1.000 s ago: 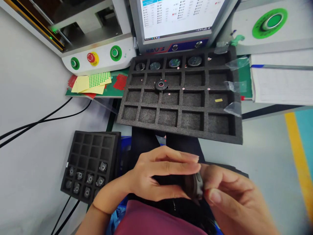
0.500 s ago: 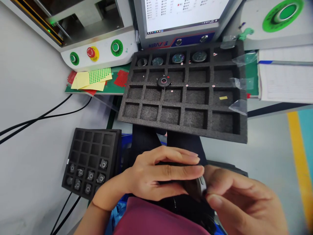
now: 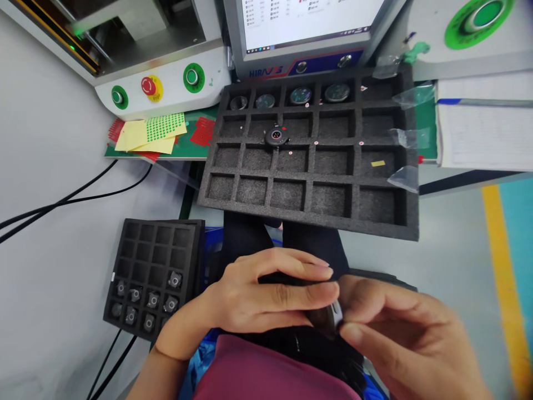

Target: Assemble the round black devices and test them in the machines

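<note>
My left hand [image 3: 270, 297] is closed around a watch case [image 3: 335, 315], its fingers lying over most of it. Only the case's silver side, with a slot in it, shows past the fingertips. My right hand [image 3: 400, 328] pinches at the right edge of this case with thumb and forefinger; whether something small sits between those fingertips is hidden. Beyond the hands, a round black watch body [image 3: 276, 135] with a sensor in its middle rests on the dividers of a black foam tray [image 3: 291, 214].
Round glass-like discs [image 3: 300, 95] sit in the foam tray's back row. A smaller foam tray [image 3: 160, 222] at lower left holds several black parts. Behind stand a monitor [image 3: 308, 25] and a machine panel with a red stop button [image 3: 149, 85]. Sticker sheets [image 3: 160, 133] lie at left, papers [image 3: 485, 133] at right.
Both hands and the watch case sit slightly further left in the picture, and the view has shifted a little. The grip looks the same.
</note>
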`<state>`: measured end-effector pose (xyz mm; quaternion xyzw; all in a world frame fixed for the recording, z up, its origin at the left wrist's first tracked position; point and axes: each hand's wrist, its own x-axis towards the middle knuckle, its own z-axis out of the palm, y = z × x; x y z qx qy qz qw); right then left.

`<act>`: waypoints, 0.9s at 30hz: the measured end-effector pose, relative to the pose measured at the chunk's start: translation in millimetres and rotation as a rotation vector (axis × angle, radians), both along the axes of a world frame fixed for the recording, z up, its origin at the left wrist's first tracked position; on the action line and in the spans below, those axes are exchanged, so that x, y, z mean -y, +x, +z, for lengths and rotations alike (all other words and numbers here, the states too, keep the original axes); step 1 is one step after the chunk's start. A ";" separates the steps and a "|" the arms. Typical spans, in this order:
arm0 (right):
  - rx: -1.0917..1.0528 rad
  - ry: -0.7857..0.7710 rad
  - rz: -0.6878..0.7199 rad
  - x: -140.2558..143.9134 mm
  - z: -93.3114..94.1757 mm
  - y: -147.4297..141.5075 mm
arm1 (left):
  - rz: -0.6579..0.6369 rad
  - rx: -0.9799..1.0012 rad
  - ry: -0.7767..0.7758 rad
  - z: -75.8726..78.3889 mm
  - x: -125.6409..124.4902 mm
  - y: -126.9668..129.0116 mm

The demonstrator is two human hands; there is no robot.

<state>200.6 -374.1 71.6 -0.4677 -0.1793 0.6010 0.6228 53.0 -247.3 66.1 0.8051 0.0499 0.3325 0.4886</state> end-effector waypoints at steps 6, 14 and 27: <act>-0.369 0.026 0.080 -16.7 -5.2 -6.4 | -0.084 0.040 -0.110 -10.1 0.6 0.4; -0.195 0.097 -0.099 -32.7 -6.9 -13.2 | -0.157 0.119 -0.842 -26.1 2.0 11.2; 0.119 0.188 -0.294 -22.6 -10.7 -27.6 | 0.120 -0.316 -0.662 5.0 30.1 14.6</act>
